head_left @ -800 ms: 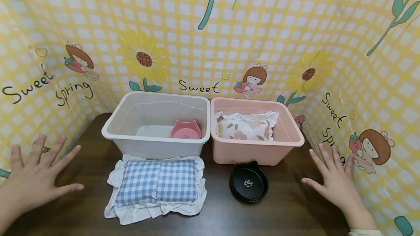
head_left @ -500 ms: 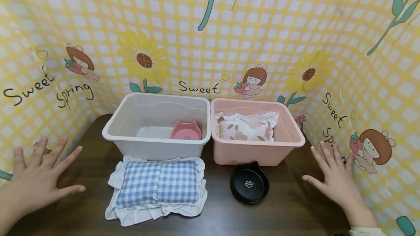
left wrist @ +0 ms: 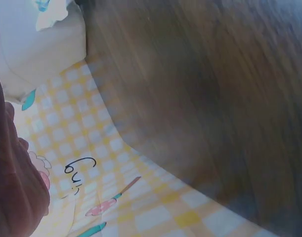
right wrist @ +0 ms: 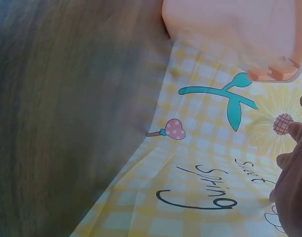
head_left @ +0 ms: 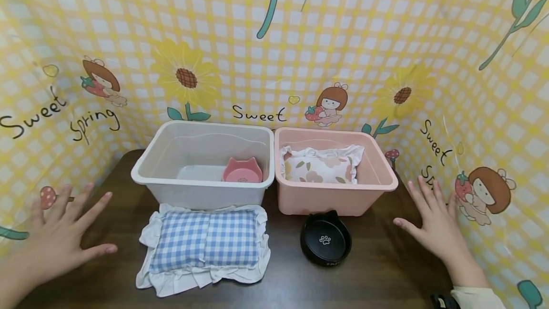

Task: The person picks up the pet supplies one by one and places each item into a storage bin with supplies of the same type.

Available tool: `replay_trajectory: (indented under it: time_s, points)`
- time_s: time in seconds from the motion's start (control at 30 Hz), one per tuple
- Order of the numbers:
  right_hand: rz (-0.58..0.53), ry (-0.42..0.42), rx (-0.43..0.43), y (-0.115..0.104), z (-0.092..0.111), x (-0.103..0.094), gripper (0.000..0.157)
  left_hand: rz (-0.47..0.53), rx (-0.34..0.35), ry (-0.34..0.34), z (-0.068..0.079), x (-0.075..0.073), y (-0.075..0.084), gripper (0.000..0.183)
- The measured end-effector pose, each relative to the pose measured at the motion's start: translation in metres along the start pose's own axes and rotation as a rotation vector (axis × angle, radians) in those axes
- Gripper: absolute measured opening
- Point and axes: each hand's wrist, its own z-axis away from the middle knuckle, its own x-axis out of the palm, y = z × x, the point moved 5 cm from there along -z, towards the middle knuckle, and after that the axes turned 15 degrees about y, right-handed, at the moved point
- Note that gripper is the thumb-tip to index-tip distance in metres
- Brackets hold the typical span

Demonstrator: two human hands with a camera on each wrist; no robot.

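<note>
My left hand is spread with straight fingers at the left side of the table, holding nothing. Nearest to it lies a blue gingham pillow with a white ruffled edge. My right hand, fingers also spread and nothing in it, is at the right side. A black cat-eared bowl with a paw print sits between the pillow and that hand. Inside the grey-white bin rests a pink cat-eared bowl. The pink bin beside it contains a floral pillow with white ruffles.
Both bins stand side by side toward the back of the dark wooden table. A yellow checked cloth with printed flowers and figures encloses the back and both sides. Part of a black band shows by the right sleeve.
My left hand has shifted slightly to the right, and my right hand slightly up in the head view. The black band has come into sight by the right sleeve. Bins, bowls and pillows stay put.
</note>
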Motion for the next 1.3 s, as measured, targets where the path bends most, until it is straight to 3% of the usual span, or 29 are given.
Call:
replay_trajectory:
  time_s: [0.3,0.83,1.03,1.3]
  points:
    - [-0.13,0.032,0.055,-0.004,-0.01,0.0,0.103,0.04,0.026,-0.003,0.002,0.002,0.016,0.128]
    - [-0.386,0.08,0.202,-0.006,-0.026,0.007,0.087,0.401,-0.048,0.059,0.008,0.018,0.041,0.127]
    - [-0.46,0.073,0.29,-0.007,-0.031,0.011,0.082,0.574,-0.122,0.016,0.012,0.023,0.05,0.12]
    - [-0.549,0.082,0.375,-0.008,-0.034,0.018,0.075,0.659,-0.166,-0.022,0.011,0.029,0.065,0.115]
